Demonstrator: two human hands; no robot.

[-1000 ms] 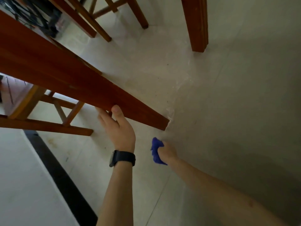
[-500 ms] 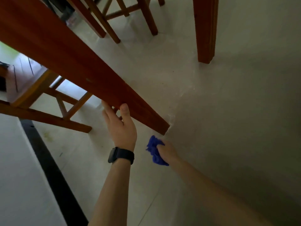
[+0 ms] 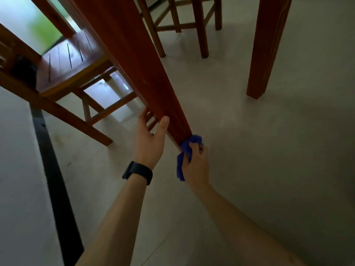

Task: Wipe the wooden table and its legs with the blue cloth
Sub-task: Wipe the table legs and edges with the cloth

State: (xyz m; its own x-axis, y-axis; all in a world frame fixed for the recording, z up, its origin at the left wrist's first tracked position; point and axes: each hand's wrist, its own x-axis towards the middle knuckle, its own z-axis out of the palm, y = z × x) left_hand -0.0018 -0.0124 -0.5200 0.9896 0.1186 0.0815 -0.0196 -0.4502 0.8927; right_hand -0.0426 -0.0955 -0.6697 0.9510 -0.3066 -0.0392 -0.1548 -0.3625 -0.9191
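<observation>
Cloth (image 3: 186,149): blue and bunched, pressed against the foot of the near leg (image 3: 138,60), just above the floor (image 3: 269,169). One tail hangs down along the heel of the hand.
Right grip (image 3: 196,164): closed on the cloth, with the fingers curled round the bunch and holding it to the wood. The bare forearm runs in from the lower right corner.
Left grip (image 3: 150,143): slack and clasping nothing. The thumb lies flat along the front face of the near leg, a little above the cloth. The fingers reach straight past the leg's left edge, and their tips are hidden behind it.
Watch (image 3: 138,172): black band on the left wrist.
Near leg: red-brown wood, slanting across the view from the top centre down to the two hands. Shallow grooves run along its length.
Far leg (image 3: 267,45): same wood, at the upper right, standing on the floor well apart from both hands.
Chair (image 3: 73,60): wooden, left of the near leg, with a slatted seat and rungs between its legs. It is somewhat blurred.
Other chairs (image 3: 182,25): only their legs and rungs show, at the top centre beyond the near leg.
Floor: pale tiles, with a bright patch of light under the chair.
Strip (image 3: 55,189): dark band along the floor at the left, beside a pale surface.
</observation>
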